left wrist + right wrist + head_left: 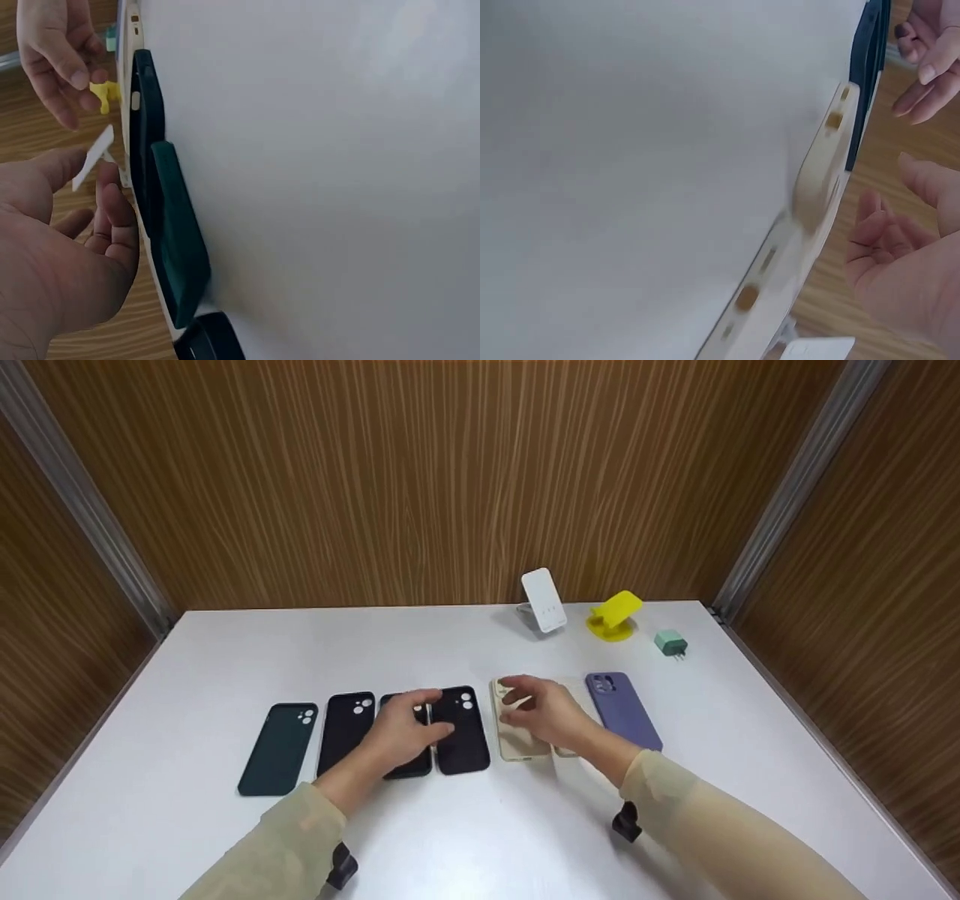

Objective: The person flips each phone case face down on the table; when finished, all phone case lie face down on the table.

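A row of phone cases lies on the white table. My left hand [397, 733], thumb and fingers apart and holding nothing, is over a dark case [414, 767] that it partly covers. A black case [463, 739] lies just right of it; another black case [343, 733] and a dark green case [277, 750] lie to its left. Above a cream case [523, 745] hovers my right hand [553, 714], empty, its fingers loosely bent. It partly hides a second cream case [582, 695]. The purple case [628, 714] ends the row at the right. Both wrist views show the hands above the cases.
Behind the row, toward the back right, stand a white phone stand [544, 600] and a yellow stand [616, 615]. A green charger plug [671, 643] lies right of them. Wood-grain panels [390, 487] enclose the table at the back and sides.
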{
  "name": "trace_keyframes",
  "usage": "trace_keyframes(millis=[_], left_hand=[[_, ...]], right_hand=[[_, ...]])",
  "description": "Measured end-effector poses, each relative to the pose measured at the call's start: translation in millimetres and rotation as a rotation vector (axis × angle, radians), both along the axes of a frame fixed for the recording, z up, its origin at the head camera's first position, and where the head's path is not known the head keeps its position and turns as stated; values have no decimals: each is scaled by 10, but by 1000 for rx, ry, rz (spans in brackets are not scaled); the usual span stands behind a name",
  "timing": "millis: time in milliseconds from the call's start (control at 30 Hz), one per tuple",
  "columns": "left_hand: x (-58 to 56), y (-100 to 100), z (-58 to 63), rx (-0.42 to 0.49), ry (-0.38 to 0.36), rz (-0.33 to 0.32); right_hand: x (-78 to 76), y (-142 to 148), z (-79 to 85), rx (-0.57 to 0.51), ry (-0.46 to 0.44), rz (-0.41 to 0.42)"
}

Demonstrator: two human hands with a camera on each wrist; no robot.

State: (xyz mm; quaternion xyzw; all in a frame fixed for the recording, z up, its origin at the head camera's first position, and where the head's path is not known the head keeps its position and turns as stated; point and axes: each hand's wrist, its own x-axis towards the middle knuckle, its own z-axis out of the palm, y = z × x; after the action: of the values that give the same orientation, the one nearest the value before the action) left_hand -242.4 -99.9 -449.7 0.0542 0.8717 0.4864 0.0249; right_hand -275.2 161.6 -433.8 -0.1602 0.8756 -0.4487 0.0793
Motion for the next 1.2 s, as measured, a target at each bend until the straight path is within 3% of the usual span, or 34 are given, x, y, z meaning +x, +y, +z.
trace_keyframes(millis=[133, 267, 900, 1200], left_hand=[[15, -32, -41, -51, -8, -30], [17, -73, -75, -88, 36, -62], [9, -193, -195, -122, 115, -224], [2, -208, -191, -156, 103, -249]], right_hand=[[18, -114, -52, -23, 6, 48], [23, -212, -94, -16, 19, 78], [-3, -339, -173, 104, 3, 68], [-4, -351, -183, 112, -15, 44]])
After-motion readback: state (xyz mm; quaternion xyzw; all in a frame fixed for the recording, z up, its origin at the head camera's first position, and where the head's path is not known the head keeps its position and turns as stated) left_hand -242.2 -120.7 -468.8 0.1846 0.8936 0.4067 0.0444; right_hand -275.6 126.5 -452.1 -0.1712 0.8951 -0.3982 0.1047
